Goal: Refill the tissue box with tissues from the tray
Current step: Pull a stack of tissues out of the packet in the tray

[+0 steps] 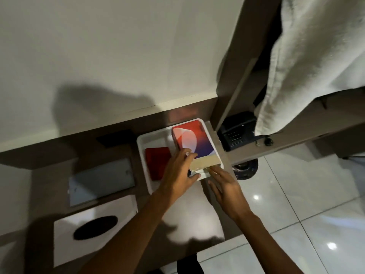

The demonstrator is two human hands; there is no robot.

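Tissue packs: two in the tray (142, 155). One large pack (194, 142), red, white and purple, lies at the tray's right side with a tan flap (205, 164) open at its near end. One small red pack (159, 162) lies at the tray's left, just beside the large one.
Tray: one, white, on the desk (49, 153) against the wall.
Left hand (178, 172): fingers curled round the large pack's near left corner, gripping it.
Right hand (227, 189): fingers spread and loose, fingertips touching the tan flap, grasping nothing.
Tissue box: one cover (94, 228), white with a dark oval slot, on the desk near the left, well apart from the tray.
Grey panel (101, 180): one, flat on the desk between the cover and the tray.
Phone (237, 135): one, dark, on a shelf to the tray's right.
Towel (308, 62): one, white, hanging above the phone.
Floor (296, 194): glossy pale tiles.
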